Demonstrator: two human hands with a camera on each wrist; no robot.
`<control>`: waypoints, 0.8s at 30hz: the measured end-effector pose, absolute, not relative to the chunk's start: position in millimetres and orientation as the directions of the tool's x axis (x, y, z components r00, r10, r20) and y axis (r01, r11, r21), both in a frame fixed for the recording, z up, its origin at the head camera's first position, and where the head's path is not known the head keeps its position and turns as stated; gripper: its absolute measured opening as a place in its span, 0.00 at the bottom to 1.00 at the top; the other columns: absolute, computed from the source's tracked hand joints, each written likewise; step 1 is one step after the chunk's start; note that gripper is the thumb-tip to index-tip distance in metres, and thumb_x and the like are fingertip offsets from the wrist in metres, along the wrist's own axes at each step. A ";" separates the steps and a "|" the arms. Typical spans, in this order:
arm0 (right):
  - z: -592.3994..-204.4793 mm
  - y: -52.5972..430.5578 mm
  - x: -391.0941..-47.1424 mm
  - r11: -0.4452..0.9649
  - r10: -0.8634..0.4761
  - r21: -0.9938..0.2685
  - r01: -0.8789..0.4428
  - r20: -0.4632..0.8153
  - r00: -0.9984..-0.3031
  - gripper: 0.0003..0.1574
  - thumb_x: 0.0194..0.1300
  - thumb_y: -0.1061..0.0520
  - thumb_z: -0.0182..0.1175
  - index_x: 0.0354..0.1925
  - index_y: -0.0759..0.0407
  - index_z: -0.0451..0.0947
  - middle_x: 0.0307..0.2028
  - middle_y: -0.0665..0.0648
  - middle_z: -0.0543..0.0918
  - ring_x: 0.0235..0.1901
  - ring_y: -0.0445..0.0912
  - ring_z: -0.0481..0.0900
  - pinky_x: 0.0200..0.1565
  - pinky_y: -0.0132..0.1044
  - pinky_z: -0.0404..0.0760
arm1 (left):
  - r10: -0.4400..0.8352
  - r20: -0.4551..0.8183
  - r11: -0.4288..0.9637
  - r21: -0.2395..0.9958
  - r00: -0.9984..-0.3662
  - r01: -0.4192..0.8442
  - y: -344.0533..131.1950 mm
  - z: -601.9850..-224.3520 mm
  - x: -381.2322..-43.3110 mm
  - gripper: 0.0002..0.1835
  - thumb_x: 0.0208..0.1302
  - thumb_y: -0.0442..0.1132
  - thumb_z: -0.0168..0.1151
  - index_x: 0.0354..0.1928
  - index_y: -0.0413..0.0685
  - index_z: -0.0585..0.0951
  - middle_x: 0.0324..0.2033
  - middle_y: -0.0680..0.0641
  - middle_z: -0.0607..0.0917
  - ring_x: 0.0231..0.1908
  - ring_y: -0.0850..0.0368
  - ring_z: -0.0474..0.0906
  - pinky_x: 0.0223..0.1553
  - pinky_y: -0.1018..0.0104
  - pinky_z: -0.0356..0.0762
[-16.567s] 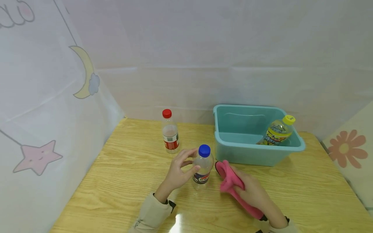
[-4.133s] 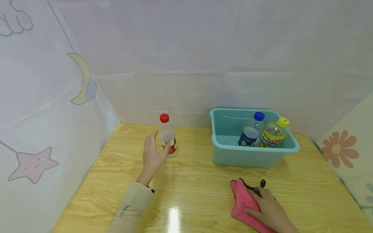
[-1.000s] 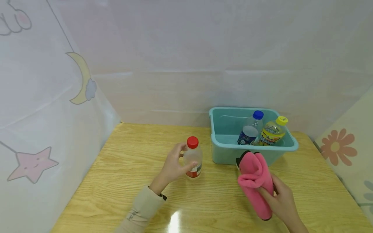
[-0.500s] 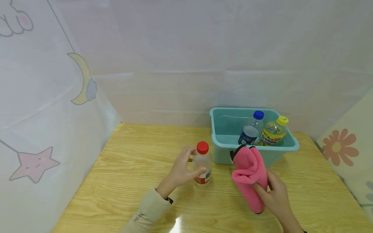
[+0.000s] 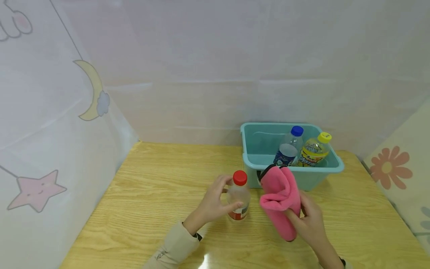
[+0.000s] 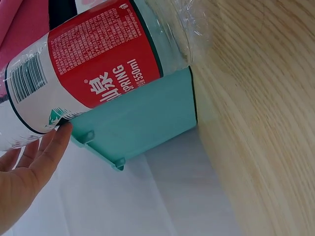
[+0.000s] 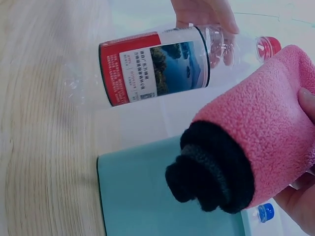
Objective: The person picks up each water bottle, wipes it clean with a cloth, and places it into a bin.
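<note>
While the left hand (image 5: 212,201) grips the red-capped water bottle (image 5: 240,193) near the teal bin (image 5: 310,180), the right hand (image 5: 308,221) holds pink fleece (image 5: 280,220); the bottle (seemingly empty) should prove light, squeezable, best held mid-body.

pale creased backdrop (image 5: 201,48), printed moon (image 5: 97,84), star (image 5: 37,191), reddish flower (image 5: 387,167); wood-grain tabletop (image 5: 158,179), small bright glare (image 5: 203,262).

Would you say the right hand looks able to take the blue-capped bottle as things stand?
Probably not without letting go: the right hand grips the pink cloth, though the blue-capped bottle has its top uncovered in the open bin.
</note>
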State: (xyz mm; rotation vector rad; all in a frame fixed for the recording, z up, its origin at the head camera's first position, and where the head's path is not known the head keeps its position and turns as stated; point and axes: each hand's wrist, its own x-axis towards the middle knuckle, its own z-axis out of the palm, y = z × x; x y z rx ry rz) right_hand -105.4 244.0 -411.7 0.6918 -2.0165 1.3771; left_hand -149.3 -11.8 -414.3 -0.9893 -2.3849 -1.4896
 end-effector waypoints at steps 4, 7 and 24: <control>-411.5 240.3 -106.6 0.349 -0.097 -0.638 -0.687 0.704 -0.703 0.29 0.44 0.76 0.65 0.48 0.79 0.70 0.48 0.43 0.75 0.43 0.33 0.74 0.41 0.19 0.73 | 0.468 0.450 0.282 0.740 -0.761 0.611 -10.0 -417.1 -150.3 0.33 0.50 0.41 0.69 0.57 0.45 0.66 0.46 0.51 0.72 0.46 0.58 0.69 0.42 0.69 0.76; -413.0 236.9 -108.4 0.340 -0.100 -0.629 -0.699 0.715 -0.692 0.30 0.45 0.75 0.65 0.50 0.79 0.69 0.48 0.43 0.76 0.42 0.33 0.75 0.39 0.19 0.74 | 0.478 0.446 0.275 0.743 -0.757 0.611 -8.9 -418.8 -150.6 0.33 0.50 0.40 0.69 0.57 0.45 0.65 0.46 0.51 0.72 0.46 0.58 0.69 0.42 0.68 0.76; -413.6 220.5 -115.2 0.368 -0.209 -0.588 -0.720 0.703 -0.680 0.35 0.47 0.70 0.66 0.56 0.72 0.68 0.52 0.49 0.75 0.48 0.35 0.73 0.45 0.20 0.72 | 0.498 0.491 0.265 0.698 -0.715 0.665 -5.7 -418.4 -150.6 0.34 0.50 0.36 0.70 0.58 0.39 0.65 0.51 0.44 0.74 0.49 0.52 0.71 0.45 0.68 0.77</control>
